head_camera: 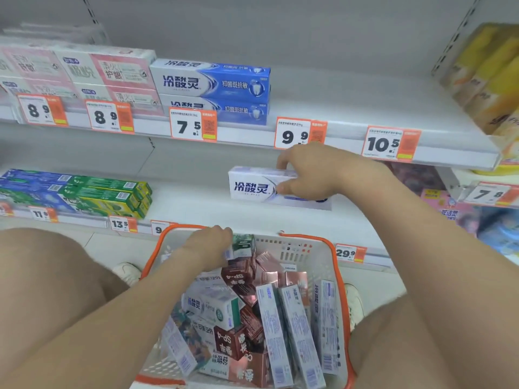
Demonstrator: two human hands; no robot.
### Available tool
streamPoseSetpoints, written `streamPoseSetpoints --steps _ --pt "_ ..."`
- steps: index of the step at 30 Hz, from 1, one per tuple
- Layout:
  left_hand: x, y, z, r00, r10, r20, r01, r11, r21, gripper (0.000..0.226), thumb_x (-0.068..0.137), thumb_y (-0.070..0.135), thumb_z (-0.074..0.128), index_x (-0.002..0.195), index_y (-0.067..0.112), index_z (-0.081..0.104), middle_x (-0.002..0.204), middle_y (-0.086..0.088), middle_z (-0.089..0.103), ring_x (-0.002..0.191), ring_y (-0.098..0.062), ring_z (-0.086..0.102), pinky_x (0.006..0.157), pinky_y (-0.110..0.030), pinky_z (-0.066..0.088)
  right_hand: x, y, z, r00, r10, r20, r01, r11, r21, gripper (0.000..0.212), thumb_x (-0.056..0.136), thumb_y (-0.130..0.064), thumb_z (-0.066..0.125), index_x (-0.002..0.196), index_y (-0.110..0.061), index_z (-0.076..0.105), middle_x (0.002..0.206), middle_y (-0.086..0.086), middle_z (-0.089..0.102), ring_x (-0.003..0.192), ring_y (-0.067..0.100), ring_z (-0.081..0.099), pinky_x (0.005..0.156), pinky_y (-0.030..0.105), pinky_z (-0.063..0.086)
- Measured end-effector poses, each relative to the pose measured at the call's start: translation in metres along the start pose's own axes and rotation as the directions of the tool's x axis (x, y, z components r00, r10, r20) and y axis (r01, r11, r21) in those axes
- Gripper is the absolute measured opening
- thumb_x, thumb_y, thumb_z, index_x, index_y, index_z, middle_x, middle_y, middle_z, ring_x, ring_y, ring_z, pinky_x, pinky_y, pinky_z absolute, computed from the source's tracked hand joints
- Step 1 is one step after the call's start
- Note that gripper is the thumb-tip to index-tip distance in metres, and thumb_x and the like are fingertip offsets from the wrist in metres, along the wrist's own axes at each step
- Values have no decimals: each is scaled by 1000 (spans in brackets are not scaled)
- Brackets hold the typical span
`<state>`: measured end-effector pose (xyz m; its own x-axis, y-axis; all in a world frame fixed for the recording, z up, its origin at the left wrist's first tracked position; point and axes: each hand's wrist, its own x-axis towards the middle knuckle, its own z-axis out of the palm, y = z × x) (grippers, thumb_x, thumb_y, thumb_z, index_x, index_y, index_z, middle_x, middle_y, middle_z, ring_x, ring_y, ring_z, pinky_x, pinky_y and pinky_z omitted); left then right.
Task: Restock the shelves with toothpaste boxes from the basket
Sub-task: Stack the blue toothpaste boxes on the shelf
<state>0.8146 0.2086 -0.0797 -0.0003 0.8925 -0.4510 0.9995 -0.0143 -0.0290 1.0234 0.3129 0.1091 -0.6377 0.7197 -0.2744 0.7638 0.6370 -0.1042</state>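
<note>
Head view, looking down from a crouch. I see a white plastic basket [323, 256] with an orange rim, set between the person's bare knees on a pale floor [106, 245]. It is full of toothpaste boxes [280, 318] lying jumbled: white, dark red and rose.

The left hand [213, 242] reaches into the basket's far end, fingers bent down among the boxes. I cannot tell whether it grips one.

Just beyond the basket runs the lower shelf [196, 203], white. Above the basket's far rim, the right hand [306, 175] grips a white toothpaste box [252, 183], fingers over its top edge and thumb on its front face. The box is level and lengthwise at that shelf. I cannot tell if it touches the board.

Beyond the basket and to its left, green boxes [112, 192] are stacked on the same shelf. Higher above the basket is the upper shelf [337, 108], holding blue and white boxes [213, 85] two high, with pink boxes [112, 71] further left. Orange and white price tags [300, 134] line both shelf edges. Up and to the basket's right, yellow packs [488, 80] sit blurred.
</note>
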Motion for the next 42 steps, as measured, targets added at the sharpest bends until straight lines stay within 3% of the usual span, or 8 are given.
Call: streamPoseSetpoints --steps 8,11,14,22,28,35,39,42 --pt "-9 1 -97 951 70 -300 -190 899 -395 23 101 24 65 119 11 59 79 5 52 77 -17 56 62 -30 35 -13 35 -26 868 316 -382 -44 816 576 31 101 -44 52 131 -47 46 127 -3 59 121 35 53 105 52 44" --pt "-18 -6 -135 931 130 -342 -255 900 -353 48 105 28 61 146 7 50 114 -14 63 116 -36 58 92 -36 44 -4 48 -26 687 455 -567 -210 871 445 41 105 -32 53 144 -36 44 138 8 50 127 40 42 111 49 28" --pt "-25 -15 -162 913 168 -371 -319 862 -394 48 105 34 59 147 13 50 123 -13 61 110 -30 60 101 -46 48 18 62 -20 631 410 -659 -300 912 280 43 104 -28 58 145 -32 46 136 13 49 125 42 40 117 57 24" --pt "-16 -16 -176 882 94 -461 -404 655 -639 20 100 32 70 119 26 66 110 7 74 91 -15 74 87 -43 59 57 81 -24 764 398 -507 -392 912 123 46 106 -27 54 149 -38 44 133 17 43 130 44 39 117 74 16" --pt "-7 -4 -190 890 33 -455 -381 602 -702 18 101 37 68 116 29 65 105 9 76 94 -10 74 89 -38 59 58 82 -20 841 294 -454 -283 954 95 45 107 -35 48 150 -45 41 125 11 38 111 41 47 92 52 42" --pt "-14 4 -198 892 42 -449 -400 534 -745 22 104 42 61 117 30 75 105 5 79 98 -18 75 96 -52 58 40 66 -21 784 191 -590 -186 980 70 56 100 -28 38 155 -35 45 147 11 45 149 31 28 120 56 17" --pt "-22 14 -201 860 49 -508 -471 461 -752 19 104 35 64 117 24 73 101 6 81 97 -15 76 96 -47 57 7 29 -30 921 58 -386 206 768 606 56 89 -28 53 145 -39 55 130 -2 63 110 9 64 91 28 53" --pt "-29 25 -204 829 -37 -557 -511 354 -783 25 96 36 74 108 17 62 95 3 81 89 -16 78 90 -50 58 -7 26 -22 966 -54 -254 225 663 714 51 92 -15 70 138 -34 60 114 1 76 96 22 75 78 37 61"
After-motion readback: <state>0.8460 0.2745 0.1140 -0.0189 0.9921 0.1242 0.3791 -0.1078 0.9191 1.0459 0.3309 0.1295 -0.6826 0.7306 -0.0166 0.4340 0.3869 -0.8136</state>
